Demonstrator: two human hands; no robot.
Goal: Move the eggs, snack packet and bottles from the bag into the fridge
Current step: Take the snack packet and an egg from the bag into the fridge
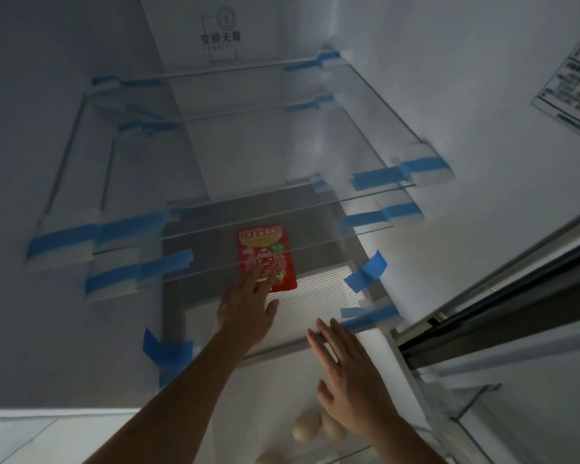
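Observation:
A red snack packet [265,252] lies flat on a ribbed white shelf [322,286] deep inside the open fridge. My left hand [245,309] reaches in under the glass shelves, its fingertips resting on the packet's near end, fingers spread. To its right, my right hand [345,373] hovers flat and open near the shelf's front edge, holding nothing. Pale eggs [310,430] sit lower down, partly hidden by my right wrist. The bag and bottles are out of view.
Several glass shelves [248,155] are stacked above the packet, fixed with blue tape [392,177] and white foam blocks. A white fridge wall with a label [570,92] is at right. The dark door seal [503,316] runs diagonally at lower right.

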